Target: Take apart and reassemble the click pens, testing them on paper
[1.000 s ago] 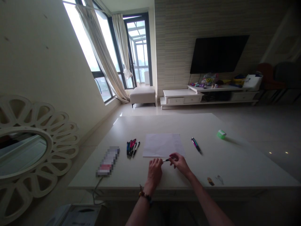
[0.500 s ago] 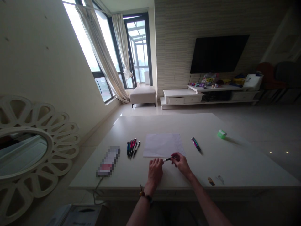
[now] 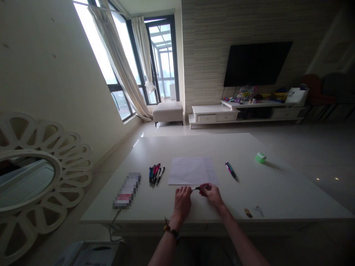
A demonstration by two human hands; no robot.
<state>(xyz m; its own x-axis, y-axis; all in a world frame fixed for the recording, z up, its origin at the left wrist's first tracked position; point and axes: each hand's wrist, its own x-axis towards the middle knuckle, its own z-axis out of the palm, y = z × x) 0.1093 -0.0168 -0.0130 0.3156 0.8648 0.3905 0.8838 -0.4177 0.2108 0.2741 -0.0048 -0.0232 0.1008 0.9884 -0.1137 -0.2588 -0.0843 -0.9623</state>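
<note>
Between my two hands is a white pen with a black grip [image 3: 195, 188], held roughly level just off the near edge of the paper. My left hand [image 3: 183, 199] is closed around its white end. The fingertips of my right hand [image 3: 211, 193] pinch the dark end, and they hide its tip. A white sheet of paper [image 3: 191, 171] lies flat beyond my hands, with faint lines of writing along its right side. To its left rests a bunch of several pens [image 3: 155, 174], and to its right lie a few more pens [image 3: 231, 171] side by side.
All this is on a white table [image 3: 133, 207]. A blurred-out phone-like device [image 3: 127, 190] with a cable lies at left. A green and white small box [image 3: 260, 157] stands at far right. Near the front edge lie a small brown and dark piece [image 3: 248, 212] and a clear piece [image 3: 259, 210].
My right hand has dropped slightly toward me and its fingers have closed in on the pen's dark end. My left hand keeps its hold almost unmoved.
</note>
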